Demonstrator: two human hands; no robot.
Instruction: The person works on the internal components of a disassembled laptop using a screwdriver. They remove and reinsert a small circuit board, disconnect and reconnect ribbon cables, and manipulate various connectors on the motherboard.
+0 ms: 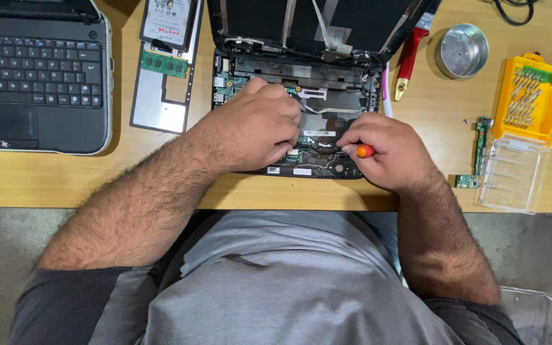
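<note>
- The right hand clenches an orange-capped screwdriver, its shaft hidden but pointing left into the opened laptop base; the left hand rests curled on the exposed board, grasping nothing visible.
- The base lies directly beneath both hands, its long axis left to right across the table.
- Right: a loose circuit strip and yellow bit case.
- Left: a second laptop and cover plate.
- Farthest: a red-handled brush and metal tin.
</note>
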